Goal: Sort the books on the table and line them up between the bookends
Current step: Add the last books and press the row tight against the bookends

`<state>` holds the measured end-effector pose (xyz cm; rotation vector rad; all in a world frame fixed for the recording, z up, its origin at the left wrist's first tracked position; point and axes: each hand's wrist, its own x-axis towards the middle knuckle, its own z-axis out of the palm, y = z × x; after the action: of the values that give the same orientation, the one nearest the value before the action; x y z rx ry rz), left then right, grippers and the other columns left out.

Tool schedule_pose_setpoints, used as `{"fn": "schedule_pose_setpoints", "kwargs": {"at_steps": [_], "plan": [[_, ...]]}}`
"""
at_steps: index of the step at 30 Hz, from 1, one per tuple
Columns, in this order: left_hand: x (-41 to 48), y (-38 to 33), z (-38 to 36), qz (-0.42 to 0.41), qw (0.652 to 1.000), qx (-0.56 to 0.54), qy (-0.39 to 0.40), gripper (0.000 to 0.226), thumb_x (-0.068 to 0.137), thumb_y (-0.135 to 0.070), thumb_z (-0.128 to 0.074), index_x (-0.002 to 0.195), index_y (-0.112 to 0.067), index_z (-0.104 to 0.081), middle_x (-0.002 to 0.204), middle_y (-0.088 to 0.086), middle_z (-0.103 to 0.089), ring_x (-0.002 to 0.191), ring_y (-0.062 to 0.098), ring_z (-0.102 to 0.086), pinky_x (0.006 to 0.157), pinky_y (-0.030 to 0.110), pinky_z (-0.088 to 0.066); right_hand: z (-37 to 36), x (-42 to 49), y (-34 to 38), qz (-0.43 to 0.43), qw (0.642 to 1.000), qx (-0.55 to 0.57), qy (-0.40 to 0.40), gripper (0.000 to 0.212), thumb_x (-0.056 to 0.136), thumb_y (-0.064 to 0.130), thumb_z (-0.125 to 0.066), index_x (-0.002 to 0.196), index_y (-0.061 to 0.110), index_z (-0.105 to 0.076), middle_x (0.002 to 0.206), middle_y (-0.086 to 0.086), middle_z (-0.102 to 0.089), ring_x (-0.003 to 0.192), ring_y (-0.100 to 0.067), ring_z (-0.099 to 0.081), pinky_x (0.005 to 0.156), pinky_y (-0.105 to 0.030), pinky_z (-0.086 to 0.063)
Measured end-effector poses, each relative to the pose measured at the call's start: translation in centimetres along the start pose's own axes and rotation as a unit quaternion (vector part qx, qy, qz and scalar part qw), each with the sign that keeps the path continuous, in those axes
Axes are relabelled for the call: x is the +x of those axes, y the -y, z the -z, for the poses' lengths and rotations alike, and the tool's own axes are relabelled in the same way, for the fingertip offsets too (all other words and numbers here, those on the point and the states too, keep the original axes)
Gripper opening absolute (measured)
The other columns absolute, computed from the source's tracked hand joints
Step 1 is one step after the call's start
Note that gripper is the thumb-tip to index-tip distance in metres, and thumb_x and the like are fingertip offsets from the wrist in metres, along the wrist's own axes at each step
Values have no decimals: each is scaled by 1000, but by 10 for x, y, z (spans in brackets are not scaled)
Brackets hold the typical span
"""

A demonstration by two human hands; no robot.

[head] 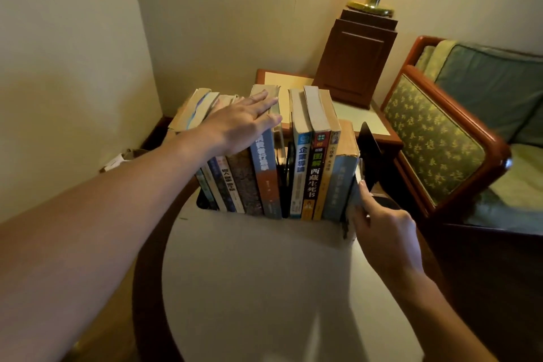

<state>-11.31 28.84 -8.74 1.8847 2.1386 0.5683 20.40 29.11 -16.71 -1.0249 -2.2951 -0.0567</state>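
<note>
A person's left hand (pixel 241 123) lies flat, fingers straight and slightly spread, across the top edges of the left-hand books (pixel 235 182) in a row standing on a round, pale-topped surface (pixel 264 288) with a dark wooden rim. Its grip is fully open and holds nothing; the palm only rests on the volumes, which lean to the left.

At the row's right end, the right hand (pixel 382 229) has its grip closed on a thin grey-blue book (pixel 353 200) with a worn lower corner, thumb up along its near edge and fingers behind it. That book stands upright, touching a pale blue book (pixel 338 185) on its left. Just to its right a black bookend (pixel 368 150) stands tilted, near the edge of the surface.

Between the two groups of books is a narrow gap holding a dark upright piece (pixel 286 179); what it is cannot be told. The spines face the camera, several bearing Chinese characters.

Beyond the row sit a side table (pixel 367 123), a lamp (pixel 352 62) on a wooden base, and a green-patterned armchair (pixel 435 141).
</note>
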Motion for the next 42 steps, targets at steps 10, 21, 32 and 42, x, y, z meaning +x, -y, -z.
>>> {"fn": "schedule_pose_setpoints", "kwargs": {"at_steps": [10, 21, 32, 42], "plan": [[-2, -1, 1, -1, 1000, -14, -6, 69, 94, -70, -16, 157, -44, -16, 167, -19, -3, 155, 14, -5, 121, 60, 4, 42, -22, 50, 75, 996, 51, 8, 39, 93, 6, -66, 131, -2, -61, 90, -17, -75, 72, -21, -75, 56, -24, -59], [-2, 0, 4, -2, 1000, -12, 0, 80, 84, -73, -14, 158, -41, -18, 168, -15, -4, 155, 16, -8, 122, 60, 0, 41, 17, 94, 121, 974, 55, -183, 41, 94, 6, -63, 132, -6, -56, 96, -23, -73, 94, -33, -73, 71, -36, -60], [-1, 1, 5, -4, 1000, -9, 4, 80, 84, -72, -13, 158, -39, -17, 168, -11, -5, 155, 19, -9, 121, 62, -7, 45, 24, 97, 87, 954, 51, -283, 34, 97, 6, -62, 126, -12, -60, 106, -9, -64, 91, -22, -68, 71, -35, -58], [-2, 2, 3, -5, 1000, -16, -3, 73, 90, -64, -11, 158, -39, -18, 168, -14, -5, 155, 16, -7, 122, 58, 2, 27, 32, 117, 102, 958, 88, -252, 36, 99, 7, -60, 132, -3, -55, 101, -22, -73, 102, -25, -69, 84, -29, -55]]}}
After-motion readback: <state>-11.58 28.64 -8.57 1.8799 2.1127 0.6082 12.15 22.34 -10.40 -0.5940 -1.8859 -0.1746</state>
